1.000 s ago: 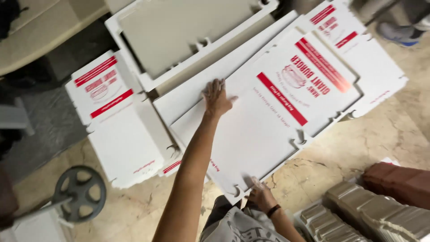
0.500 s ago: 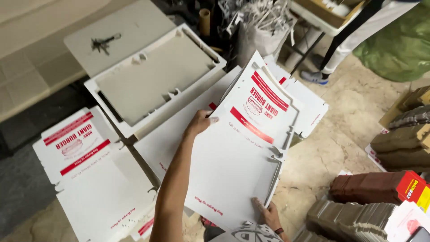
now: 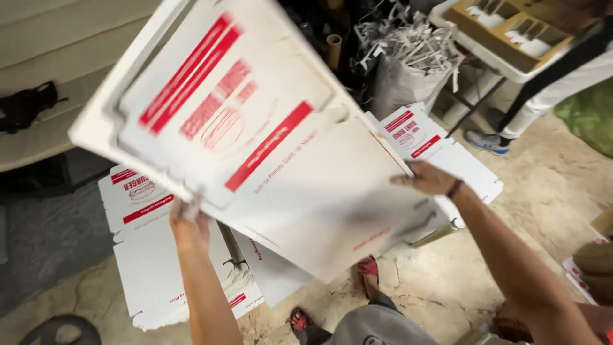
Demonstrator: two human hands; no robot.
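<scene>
Both arms reach up and out. The left hand (image 3: 189, 223) is raised, its fingers closed in a grip. The right hand (image 3: 429, 179) is out to the side, fingers curled, a dark band on the wrist.

Flat box blank (image 3: 255, 147) raised between left hand (image 3: 188, 223) and right hand (image 3: 431, 179). More blanks (image 3: 150, 268) on floor beneath. Bag of scraps (image 3: 408, 70) behind, table (image 3: 485, 54) right of it.

two hands (image 3: 189, 225), one raised box blank (image 3: 255, 140), three floor blanks (image 3: 153, 268).
</scene>
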